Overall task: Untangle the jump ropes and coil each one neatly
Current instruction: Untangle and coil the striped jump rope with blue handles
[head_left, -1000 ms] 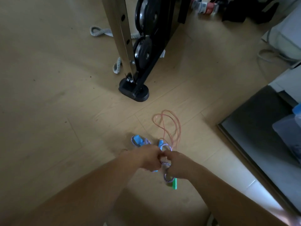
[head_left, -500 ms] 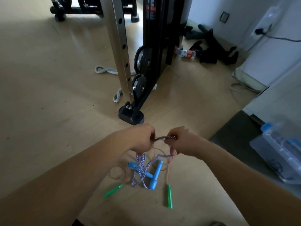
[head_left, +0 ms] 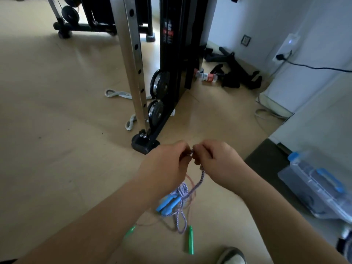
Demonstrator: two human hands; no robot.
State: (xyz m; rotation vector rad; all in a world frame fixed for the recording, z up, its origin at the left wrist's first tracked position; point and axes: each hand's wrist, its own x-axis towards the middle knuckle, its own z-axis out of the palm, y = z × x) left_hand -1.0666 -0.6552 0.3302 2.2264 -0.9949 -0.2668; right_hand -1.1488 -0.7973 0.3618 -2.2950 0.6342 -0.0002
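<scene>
Both hands are up close together over the tan floor [head_left: 57,130], centre of frame. The left hand [head_left: 165,164] and right hand [head_left: 219,162] are almost knuckle to knuckle. The fingers [head_left: 204,149] of both are curled in, pinching a short bit of the purple-and-white braided jump rope [head_left: 202,175] between them. The pinch spot is mostly hidden by knuckles; only a sliver of cord shows in the gap.

The rope drops from under the right hand into a tangle low down, with its two blue plastic handles [head_left: 167,203] bunched side by side. A thin pink jump rope [head_left: 190,181] runs through the same tangle. It is faint and its route is hard to follow, so I can't tell if either hand holds it. Of its green handles [head_left: 191,239], one is near and right of the tangle; the other [head_left: 130,230] is left, blurred, at the edge of the left forearm.

Around:
- The silver perforated steel upright [head_left: 133,60] of a gym machine stands just beyond the hands, its black foot [head_left: 144,145] right behind the left hand, black weight plates [head_left: 160,83] beside it.
- A grey-white woven strap [head_left: 116,94] lies far left, partly hidden by the upright.
- A clear plastic box with blue handle [head_left: 320,189] is on the right, cut off by the frame edge.
- A dark mat [head_left: 266,164] lies right of the hands.
- A red-labelled bottle [head_left: 206,76] lies far off by the wall.
- A shoe toe [head_left: 231,256] is cut off at the bottom edge.
</scene>
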